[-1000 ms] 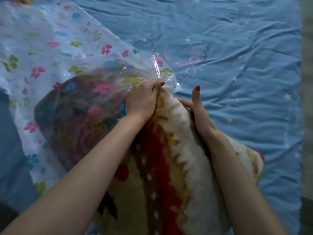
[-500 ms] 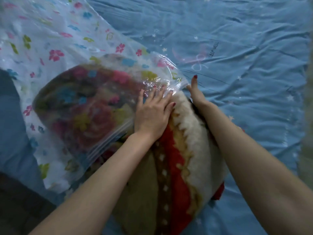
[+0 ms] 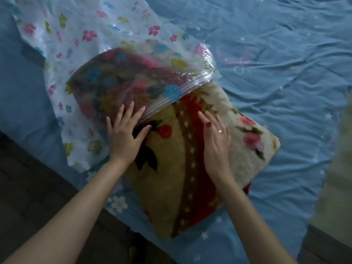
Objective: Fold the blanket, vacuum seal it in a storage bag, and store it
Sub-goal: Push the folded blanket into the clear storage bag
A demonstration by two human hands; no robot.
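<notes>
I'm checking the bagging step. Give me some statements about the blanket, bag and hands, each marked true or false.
1. The blanket is fully inside the bag. False: only its far part is in; the near part sticks out.
2. The left hand lies flat with fingers spread at the bag's opening. True.
3. The right hand grips the bag's zipper. False: it is open over the blanket.
4. The bag lies on a blue sheet. True.

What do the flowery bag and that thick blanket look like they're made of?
The storage bag looks like thin clear plastic film, glossy: it glints, crinkles, and the blanket shows through it. The blanket looks like thick plush fleece, matte and fuzzy, probably synthetic, though the fibre cannot be told.
</notes>
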